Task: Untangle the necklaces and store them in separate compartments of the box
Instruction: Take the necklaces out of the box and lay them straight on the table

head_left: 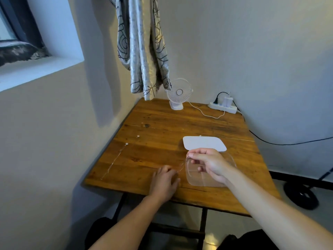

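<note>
Now a thin necklace [181, 166] stretches between both hands: right hand [207, 163] pinches its upper end over the clear box [228, 159], left hand [164, 179] pinches the lower end on the surface [162, 134]. Another necklace [115, 159] lies well apart, leftward.

The desk [162, 134] is warm orange-brown wood with darker grain streaks. At its far edge stand a white fan [178, 93] and white power strip [223, 107]. The box [210, 175] is clear, its lid [204, 143] white (faintly greyish). The curtain [144, 47] is silver-grey with black swirling outlines.
</note>
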Action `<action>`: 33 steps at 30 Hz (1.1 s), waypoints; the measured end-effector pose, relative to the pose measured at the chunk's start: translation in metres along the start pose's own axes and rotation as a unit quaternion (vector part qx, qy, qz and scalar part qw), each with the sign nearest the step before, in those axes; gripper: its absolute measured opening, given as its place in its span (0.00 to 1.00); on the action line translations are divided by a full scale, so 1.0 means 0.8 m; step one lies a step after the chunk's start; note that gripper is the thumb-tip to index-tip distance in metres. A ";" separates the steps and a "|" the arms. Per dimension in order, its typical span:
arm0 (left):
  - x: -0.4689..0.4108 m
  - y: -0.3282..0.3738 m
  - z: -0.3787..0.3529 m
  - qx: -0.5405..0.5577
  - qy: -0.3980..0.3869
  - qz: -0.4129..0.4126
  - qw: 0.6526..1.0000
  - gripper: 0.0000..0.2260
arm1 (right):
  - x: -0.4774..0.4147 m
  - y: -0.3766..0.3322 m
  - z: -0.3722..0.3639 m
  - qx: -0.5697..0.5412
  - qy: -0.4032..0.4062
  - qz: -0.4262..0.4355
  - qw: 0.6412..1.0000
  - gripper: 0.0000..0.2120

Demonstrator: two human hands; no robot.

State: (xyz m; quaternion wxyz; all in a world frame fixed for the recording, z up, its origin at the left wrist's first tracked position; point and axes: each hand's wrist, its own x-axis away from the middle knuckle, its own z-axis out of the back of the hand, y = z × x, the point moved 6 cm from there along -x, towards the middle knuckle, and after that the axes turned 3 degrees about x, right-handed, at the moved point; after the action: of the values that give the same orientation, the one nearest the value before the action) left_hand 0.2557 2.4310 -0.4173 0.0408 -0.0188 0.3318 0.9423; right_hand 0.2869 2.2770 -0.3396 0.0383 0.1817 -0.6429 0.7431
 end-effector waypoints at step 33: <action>0.030 -0.118 0.103 0.013 0.144 0.028 0.989 0.06 | -0.205 -0.057 -0.136 0.114 0.101 0.063 0.986 0.03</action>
State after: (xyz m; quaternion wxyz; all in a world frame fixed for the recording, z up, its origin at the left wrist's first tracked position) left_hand 0.2398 2.5578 -0.4136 -0.0333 -0.1442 0.3472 0.9260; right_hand 0.4284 2.4192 -0.3610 0.0352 0.0683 -0.5573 0.8268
